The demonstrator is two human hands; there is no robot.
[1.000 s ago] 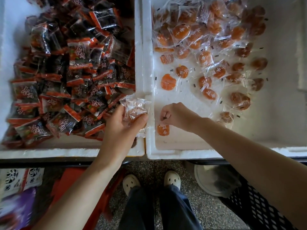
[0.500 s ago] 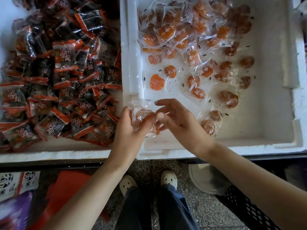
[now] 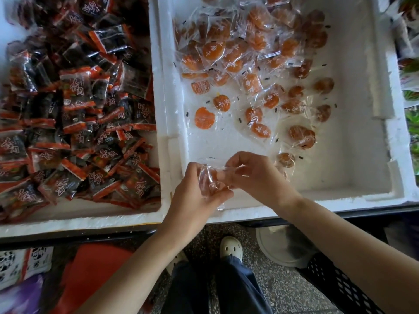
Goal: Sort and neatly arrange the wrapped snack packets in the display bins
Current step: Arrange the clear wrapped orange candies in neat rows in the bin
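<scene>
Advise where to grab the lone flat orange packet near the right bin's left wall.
Pinch the clear film margin on the right of the orange packet, coming from above-right. It lies flat on the floor of the foam bin, apart from the others, wall close on its left; the flat disc likely offers no edge.

orange packets (image 3: pixel 213 50) | scattered in right foam bin (image 3: pixel 353 137) (some lifted) | dark packets (image 3: pixel 77 92) | heaped in left bin (image 3: pixel 79 221)

This is looking like a snack shop: at upper left a white foam bin (image 3: pixel 79 220) is holding heaps of dark red packets (image 3: pixel 74 94), a second bin (image 3: pixel 362 109) beside it is holding clear-wrapped orange sweets (image 3: pixel 213 49), and more goods (image 3: pixel 410 75) are lying far right.
</scene>
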